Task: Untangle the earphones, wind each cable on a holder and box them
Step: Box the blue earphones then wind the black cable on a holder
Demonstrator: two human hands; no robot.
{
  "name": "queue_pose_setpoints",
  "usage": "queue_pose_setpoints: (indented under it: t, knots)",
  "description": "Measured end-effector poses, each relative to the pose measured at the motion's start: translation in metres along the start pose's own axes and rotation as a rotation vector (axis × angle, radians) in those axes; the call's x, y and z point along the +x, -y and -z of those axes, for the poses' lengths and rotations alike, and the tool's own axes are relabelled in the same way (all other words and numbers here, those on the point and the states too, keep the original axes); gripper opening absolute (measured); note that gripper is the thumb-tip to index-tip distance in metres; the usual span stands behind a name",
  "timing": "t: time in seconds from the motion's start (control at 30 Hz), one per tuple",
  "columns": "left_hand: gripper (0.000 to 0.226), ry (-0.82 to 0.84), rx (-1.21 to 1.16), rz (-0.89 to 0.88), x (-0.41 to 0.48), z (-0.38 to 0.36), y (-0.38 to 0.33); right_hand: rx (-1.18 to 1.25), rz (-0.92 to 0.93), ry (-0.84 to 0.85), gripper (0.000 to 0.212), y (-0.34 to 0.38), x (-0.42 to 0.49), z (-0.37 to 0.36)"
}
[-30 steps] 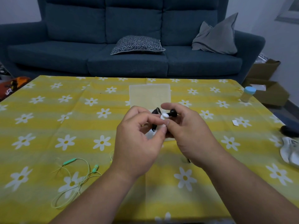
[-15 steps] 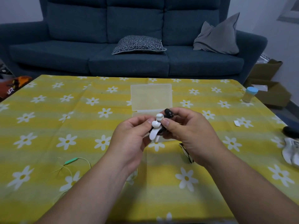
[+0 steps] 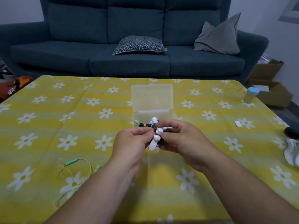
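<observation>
My left hand [image 3: 131, 141] and my right hand [image 3: 182, 139] meet over the middle of the table, both pinching a white bone-shaped cable holder [image 3: 154, 142] wound with black earphone cable. A second white holder [image 3: 153, 121] and small dark and green parts lie just behind my fingers, at the front of a clear plastic box [image 3: 169, 116] whose lid [image 3: 152, 97] stands open. A pale green earphone cable [image 3: 74, 164] lies loose on the cloth at the left, partly hidden by my left forearm.
The table carries a yellow cloth with white daisies [image 3: 48, 126]. A small bottle with a blue cap [image 3: 250, 95] stands at the far right, a white scrap [image 3: 238, 124] nearer. A dark object [image 3: 292, 132] and white cloth [image 3: 291, 152] sit at the right edge. A blue sofa [image 3: 129, 46] is behind.
My hands have turned the white holder between them, so its lower end now points down towards me. More of the box and the second holder shows behind my fingers.
</observation>
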State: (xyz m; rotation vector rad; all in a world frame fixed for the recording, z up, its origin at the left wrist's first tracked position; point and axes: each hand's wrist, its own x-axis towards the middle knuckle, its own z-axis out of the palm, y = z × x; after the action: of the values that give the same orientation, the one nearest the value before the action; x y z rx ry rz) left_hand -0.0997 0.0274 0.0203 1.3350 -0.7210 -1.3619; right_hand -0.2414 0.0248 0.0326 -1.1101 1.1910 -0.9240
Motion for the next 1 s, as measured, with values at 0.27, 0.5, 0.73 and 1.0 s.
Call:
queue_pose_setpoints:
  t: [0.27, 0.5, 0.73, 1.0]
  knots:
    - [0.018, -0.140, 0.204, 0.020, 0.008, -0.004, 0.017, -0.273, -0.113, 0.023, 0.044, -0.017, 0.006, -0.003]
    - [0.015, -0.092, 0.071, 0.017, 0.029, 0.004, 0.001, -0.496, -0.015, -0.152, 0.033, -0.003, 0.031, 0.017]
    - [0.018, -0.303, 0.010, -0.066, 0.051, 0.033, -0.019, -0.525, 0.202, -0.280, 0.040, 0.007, 0.060, 0.005]
    - [0.018, -0.352, 0.022, -0.095, 0.054, 0.053, -0.029, -0.705, 0.253, -0.279, 0.038, -0.006, 0.099, -0.042]
